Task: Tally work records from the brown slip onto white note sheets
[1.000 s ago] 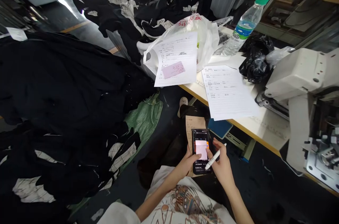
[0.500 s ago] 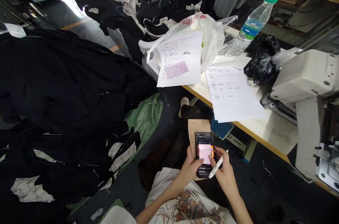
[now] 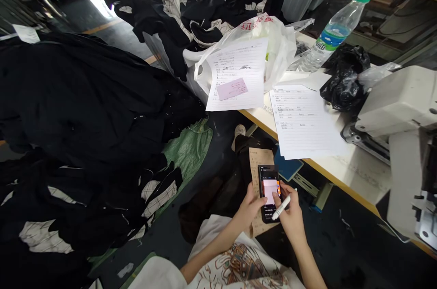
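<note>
Left hand (image 3: 248, 207) holds the phone (image 3: 268, 195), right hand (image 3: 292, 217) a white pen (image 3: 282, 208), both apart from the table's yellow edge (image 3: 334, 183).

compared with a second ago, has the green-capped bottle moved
No: the green-capped bottle keeps its place relative to the white machine; both slid rightward in the picture together, which looks like camera movement.

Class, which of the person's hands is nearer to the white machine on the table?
Right. The right hand is left of the white machine, at the right edge of the phone; the left hand, at the phone's left edge, is farther off.
</note>
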`<state>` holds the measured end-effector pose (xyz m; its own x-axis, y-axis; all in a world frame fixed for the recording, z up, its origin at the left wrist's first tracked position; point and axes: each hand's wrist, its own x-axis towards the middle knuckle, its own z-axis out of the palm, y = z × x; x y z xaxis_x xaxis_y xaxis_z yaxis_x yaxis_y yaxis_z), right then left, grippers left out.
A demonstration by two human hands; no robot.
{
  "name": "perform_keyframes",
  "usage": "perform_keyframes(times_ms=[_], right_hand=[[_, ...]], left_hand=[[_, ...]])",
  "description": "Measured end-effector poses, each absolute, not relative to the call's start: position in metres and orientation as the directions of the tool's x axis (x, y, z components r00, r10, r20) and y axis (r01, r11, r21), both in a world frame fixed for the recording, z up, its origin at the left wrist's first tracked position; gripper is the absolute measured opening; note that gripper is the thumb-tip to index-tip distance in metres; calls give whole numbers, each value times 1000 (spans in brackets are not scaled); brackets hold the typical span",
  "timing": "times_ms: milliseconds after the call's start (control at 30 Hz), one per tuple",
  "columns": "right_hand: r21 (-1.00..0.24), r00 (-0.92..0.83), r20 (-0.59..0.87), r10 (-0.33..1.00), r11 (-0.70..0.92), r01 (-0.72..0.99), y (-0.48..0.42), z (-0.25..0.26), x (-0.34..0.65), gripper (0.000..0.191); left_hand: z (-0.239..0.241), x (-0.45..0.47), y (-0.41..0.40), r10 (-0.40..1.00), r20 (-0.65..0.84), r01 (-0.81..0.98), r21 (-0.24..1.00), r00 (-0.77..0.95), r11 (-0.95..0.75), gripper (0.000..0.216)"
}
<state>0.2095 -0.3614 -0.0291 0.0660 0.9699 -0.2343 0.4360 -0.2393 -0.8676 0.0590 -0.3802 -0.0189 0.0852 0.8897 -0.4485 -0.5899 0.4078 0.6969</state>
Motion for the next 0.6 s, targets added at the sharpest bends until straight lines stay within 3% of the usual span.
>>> perform_keyframes(times_ms=[133,267,433,600], right_hand=[[-902,125,-255,959,-282,328,-358,-26,204,55],[-930,158,-263,952,-294,223,-363,-27,201,52],[-956,124,-236,964,-253,147,-363,-29,188,46],[-966,47,-222,974,-226,126,-358,-31,181,44]], left_hand=[[-15,53,-375,894,-447,-395,821,2,412,59],[-22,44,-371,855,-516,-427,785,-48,449,39],[-35,41,-364,833,-553,-487,736,-30,471,47],[-35,41,-360,849,-527,-364,800,-46,476,44]])
